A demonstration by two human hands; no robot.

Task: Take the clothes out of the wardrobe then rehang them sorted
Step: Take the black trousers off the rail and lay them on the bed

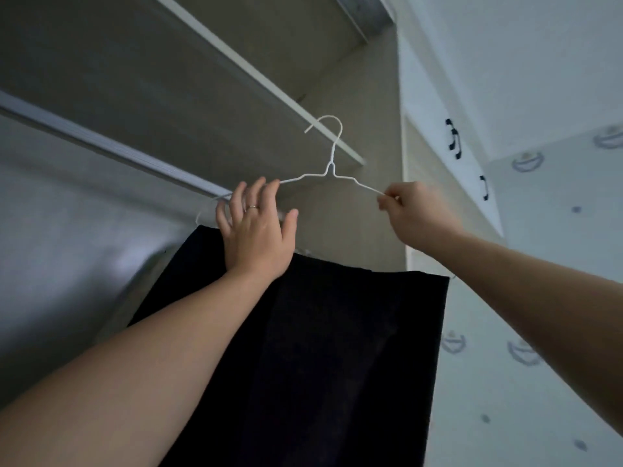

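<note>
A white wire hanger point(332, 163) is held up inside the wardrobe, its hook free in the air below the shelf. A dark, nearly black garment point(337, 348) hangs folded from the hanger's lower part, which my arms mostly hide. My left hand point(256, 227) is raised with spread, straight fingers; its fingertips touch the hanger's left shoulder wire. My right hand point(409, 210) pinches the right shoulder wire between thumb and fingers. The pale hanging rail point(111, 146) runs diagonally at the left, just behind my left hand.
A wardrobe shelf point(256, 79) crosses overhead, its front edge right above the hanger's hook. The wardrobe's inner side wall point(367, 129) stands behind. At the right are white upper cabinet doors with dark handles point(453, 138) and patterned wallpaper point(539, 230).
</note>
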